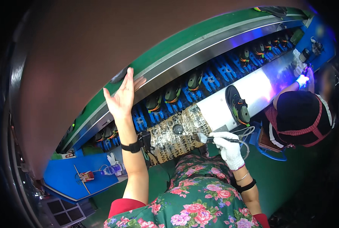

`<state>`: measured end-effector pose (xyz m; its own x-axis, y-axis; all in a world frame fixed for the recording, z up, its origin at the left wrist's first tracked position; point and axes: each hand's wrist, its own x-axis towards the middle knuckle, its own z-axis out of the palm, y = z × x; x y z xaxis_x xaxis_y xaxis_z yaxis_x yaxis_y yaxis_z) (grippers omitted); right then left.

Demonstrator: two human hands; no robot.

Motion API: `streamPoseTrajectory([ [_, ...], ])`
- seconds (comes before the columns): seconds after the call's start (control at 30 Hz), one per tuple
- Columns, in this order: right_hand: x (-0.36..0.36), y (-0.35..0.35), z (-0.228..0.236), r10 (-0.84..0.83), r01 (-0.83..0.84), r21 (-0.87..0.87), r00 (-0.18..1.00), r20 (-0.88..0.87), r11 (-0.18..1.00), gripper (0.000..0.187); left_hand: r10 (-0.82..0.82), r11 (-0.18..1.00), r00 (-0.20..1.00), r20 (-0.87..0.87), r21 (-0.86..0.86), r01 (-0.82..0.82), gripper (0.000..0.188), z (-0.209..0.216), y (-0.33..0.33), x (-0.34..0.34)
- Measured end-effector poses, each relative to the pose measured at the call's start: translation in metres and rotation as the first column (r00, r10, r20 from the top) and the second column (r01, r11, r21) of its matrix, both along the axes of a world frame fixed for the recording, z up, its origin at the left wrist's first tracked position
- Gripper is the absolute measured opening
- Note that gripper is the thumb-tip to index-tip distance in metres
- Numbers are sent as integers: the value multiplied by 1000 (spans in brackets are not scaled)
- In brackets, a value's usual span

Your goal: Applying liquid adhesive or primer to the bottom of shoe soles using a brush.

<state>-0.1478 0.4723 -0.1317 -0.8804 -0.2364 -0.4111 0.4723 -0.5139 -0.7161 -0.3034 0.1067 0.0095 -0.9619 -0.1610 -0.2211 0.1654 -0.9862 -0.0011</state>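
My bare left hand (120, 99) is raised over the metal edge of the green conveyor belt, palm up and fingers spread, holding nothing. Just beyond its fingers lies a dark shoe (119, 75), partly hidden. My right hand (228, 149), in a white knit glove, grips a brush (203, 138) with a pale head and a dark handle; a grey tube appears to run from it. The brush head is over the right edge of a tape-covered work surface (169, 146), close to a small dark round cup (178, 129). A black shoe (236, 106) lies on the white bench to the right.
Several shoes (173, 93) stand on blue holders along a lower line beneath the green belt (200, 32). To the right, a co-worker in a black-and-red head covering (300, 116) works with gloved hands. A bottle (111, 169) lies on the blue table (65, 176) at left.
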Motion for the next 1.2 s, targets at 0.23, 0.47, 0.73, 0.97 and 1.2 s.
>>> streamPoseTrajectory([
  [0.23,-1,26,13,-48,50,-74,998,33,996,23,150,784,987,52,-614,-87,41,-22,-14,-13],
  [0.47,-4,79,43,-154,181,-245,980,127,953,21,-210,195,977,36,-978,78,30,-25,180,-79],
  [0.73,-2,132,59,-368,416,-318,908,202,852,21,-445,-626,893,73,-738,-251,67,-25,383,-271],
  [0.97,6,155,33,-411,463,-385,886,213,799,21,-388,-921,890,238,-131,-367,76,-15,426,-388],
  [1.2,1,157,35,-332,407,-430,912,241,806,15,-508,-829,861,10,-278,-486,26,-7,376,-343],
])
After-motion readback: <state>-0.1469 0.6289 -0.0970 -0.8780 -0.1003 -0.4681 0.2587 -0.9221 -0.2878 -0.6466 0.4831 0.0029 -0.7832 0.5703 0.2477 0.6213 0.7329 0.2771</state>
